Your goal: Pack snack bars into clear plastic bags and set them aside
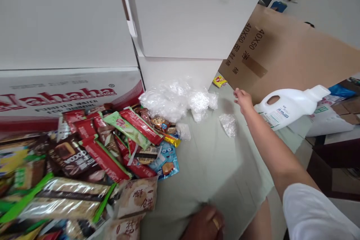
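Observation:
At the bottom edge, blurred and partly cut off, is my right hand (pixel 204 223) with a ring on one finger. It looks low over the pale green surface (pixel 197 172), and what it holds, if anything, is hidden. Nearest to it on the left lie clear packets of round biscuits (pixel 137 197) with red writing. Beyond them spreads a heap of wrapped snacks, among them a long green-edged packet (pixel 67 197), red-and-green bars (pixel 105 157) and a blue pouch (pixel 168 161). My left hand is out of view.
Another person's hand (pixel 244 99), fingers apart, reaches in from the right near a small clear wrapper (pixel 228 124) and a white jug (pixel 289 107) on its side. Crumpled clear plastic (pixel 168 99) lies against a white box (pixel 191 15). A brown carton (pixel 281 52) stands behind.

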The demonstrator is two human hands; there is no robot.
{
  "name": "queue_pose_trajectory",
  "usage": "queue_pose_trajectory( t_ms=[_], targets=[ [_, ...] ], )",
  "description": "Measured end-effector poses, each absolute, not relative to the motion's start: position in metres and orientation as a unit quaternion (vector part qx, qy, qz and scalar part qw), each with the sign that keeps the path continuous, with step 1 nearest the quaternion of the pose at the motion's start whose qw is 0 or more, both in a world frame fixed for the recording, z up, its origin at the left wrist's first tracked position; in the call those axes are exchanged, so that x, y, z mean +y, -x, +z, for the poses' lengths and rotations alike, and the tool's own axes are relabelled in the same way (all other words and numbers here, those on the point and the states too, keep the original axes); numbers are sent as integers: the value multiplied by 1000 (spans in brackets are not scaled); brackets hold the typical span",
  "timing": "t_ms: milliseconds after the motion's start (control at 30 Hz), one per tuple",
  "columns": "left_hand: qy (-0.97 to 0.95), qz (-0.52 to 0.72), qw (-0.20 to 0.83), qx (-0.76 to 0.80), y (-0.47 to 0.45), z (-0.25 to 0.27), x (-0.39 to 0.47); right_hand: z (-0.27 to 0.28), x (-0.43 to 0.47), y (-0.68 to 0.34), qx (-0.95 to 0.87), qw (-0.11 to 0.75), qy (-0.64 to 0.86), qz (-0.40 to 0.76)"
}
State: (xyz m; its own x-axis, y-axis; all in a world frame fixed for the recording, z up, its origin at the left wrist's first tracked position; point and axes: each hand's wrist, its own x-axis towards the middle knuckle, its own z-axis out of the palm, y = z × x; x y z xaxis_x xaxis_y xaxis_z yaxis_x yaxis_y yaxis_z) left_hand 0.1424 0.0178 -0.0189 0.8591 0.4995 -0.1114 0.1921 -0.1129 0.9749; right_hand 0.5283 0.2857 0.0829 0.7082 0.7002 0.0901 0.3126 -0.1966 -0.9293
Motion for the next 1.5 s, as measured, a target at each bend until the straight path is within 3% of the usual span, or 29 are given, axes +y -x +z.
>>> queue_pose_trajectory(
  t_ms=[233,433,600,800,900,1067,1500],
  targets=[
    [-733,236,598,221,-144,10,32,60,158,-453,-367,465,755,281],
    [-389,389,781,295,-153,8,42,36,65,-335,-369,535,650,394],
    [-233,373,864,244,-142,19,56,36,15,-289,-311,599,579,457],
    [-324,307,855,266,-121,16,44,53,-11,-299,-362,532,632,432],
    [-329,340,843,256,-109,15,34,59,-20,-296,-395,522,634,412],
    [-319,369,848,209,-96,16,33,57,-25,-272,-459,462,561,511],
    [-328,386,828,240,-96,10,44,47,-21,-262,-478,508,591,405]
  ],
)
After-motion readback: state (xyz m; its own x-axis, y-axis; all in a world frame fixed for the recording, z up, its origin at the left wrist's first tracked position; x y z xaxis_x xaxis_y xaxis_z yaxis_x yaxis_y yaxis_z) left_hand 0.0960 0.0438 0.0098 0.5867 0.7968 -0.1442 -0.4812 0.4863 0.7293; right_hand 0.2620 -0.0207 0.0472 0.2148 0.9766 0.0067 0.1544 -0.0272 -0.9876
